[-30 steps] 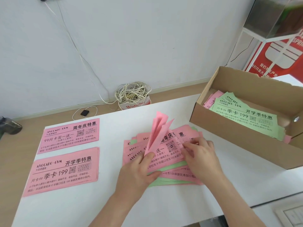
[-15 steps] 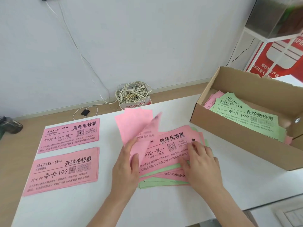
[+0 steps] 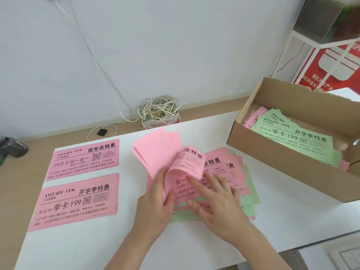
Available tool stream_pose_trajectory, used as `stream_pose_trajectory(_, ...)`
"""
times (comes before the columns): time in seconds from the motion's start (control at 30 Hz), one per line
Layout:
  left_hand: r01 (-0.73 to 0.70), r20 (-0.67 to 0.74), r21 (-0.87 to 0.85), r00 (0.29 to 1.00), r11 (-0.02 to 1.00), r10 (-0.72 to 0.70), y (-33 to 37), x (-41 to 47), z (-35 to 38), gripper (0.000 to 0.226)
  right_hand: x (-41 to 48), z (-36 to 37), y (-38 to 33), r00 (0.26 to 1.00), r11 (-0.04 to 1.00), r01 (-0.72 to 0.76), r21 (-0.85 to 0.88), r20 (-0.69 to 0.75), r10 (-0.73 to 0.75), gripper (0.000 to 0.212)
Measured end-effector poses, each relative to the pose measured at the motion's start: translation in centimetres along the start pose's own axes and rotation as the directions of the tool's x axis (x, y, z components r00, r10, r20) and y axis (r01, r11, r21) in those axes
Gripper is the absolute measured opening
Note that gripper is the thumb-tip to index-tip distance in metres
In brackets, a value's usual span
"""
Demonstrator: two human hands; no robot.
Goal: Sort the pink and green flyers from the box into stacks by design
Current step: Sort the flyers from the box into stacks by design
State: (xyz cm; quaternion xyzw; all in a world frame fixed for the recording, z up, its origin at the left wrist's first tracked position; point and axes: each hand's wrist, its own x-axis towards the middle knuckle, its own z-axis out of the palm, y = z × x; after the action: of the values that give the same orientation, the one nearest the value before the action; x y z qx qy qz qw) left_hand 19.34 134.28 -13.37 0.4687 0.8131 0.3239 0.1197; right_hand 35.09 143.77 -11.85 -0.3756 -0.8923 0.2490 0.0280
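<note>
My left grip [image 3: 155, 199] was closed on a bundle of pink flyers [image 3: 157, 152], fingers curled round its near edge. It held the bundle raised off the pile [image 3: 224, 166] with the blank backs facing me. One printed pink flyer [image 3: 190, 164] arched over between the bundle and the pile, print outward. My right grip [image 3: 216, 201] held nothing: it lay flat on the pile with fingers straight, pressing on the printed pink sheets, the forefinger reaching toward the foot of the arched flyer. The pile lay at the centre of the white tabletop [image 3: 194, 242], pink sheets fanned over green ones, with green edges showing at its right and near sides. To the left, well apart from the pile, two pink stacks lay flat and print up, one behind the other and not touching. The far stack [image 3: 85, 160] and the near stack [image 3: 76, 199] carried different headings. The open cardboard box [image 3: 272, 147] stood on the tabletop to the right of the pile. A green flyer [image 3: 296, 137] lay uppermost inside it, with pink sheets showing at its far left end. A cable coil [image 3: 158, 109] sat beyond the far edge of the tabletop, against the wall.
</note>
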Motion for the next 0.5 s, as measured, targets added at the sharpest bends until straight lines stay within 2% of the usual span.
stream_pose_trajectory(0.1,0.046,-0.093,-0.152,0.994,0.987,-0.061,-0.7,0.1,0.0,0.071,0.1,0.6,1.5,0.959,0.974,-0.214,-0.077,-0.208,0.194,0.060)
stream_pose_trajectory(0.2,0.000,-0.126,-0.151,0.992,0.989,-0.019,-0.1,0.2,-0.2,0.078,0.3,0.8,2.6,0.939,0.924,-0.323,-0.204,-0.190,0.286,0.069)
stream_pose_trajectory(0.3,-0.018,-0.119,-0.144,0.993,0.989,0.001,0.1,0.3,-0.4,0.076,0.2,0.7,2.5,0.948,0.913,-0.304,-0.273,-0.184,0.260,0.071)
stream_pose_trajectory(0.4,-0.030,0.010,-0.122,0.999,0.992,0.031,0.4,0.2,-0.9,0.062,0.0,0.8,1.5,0.973,0.948,-0.225,-0.227,-0.100,0.207,0.068)
stream_pose_trajectory(0.5,0.043,0.099,-0.106,0.995,0.993,-0.032,0.6,0.0,-1.3,0.087,-0.1,0.7,-0.2,0.996,0.987,-0.092,-0.133,-0.020,0.090,0.066)
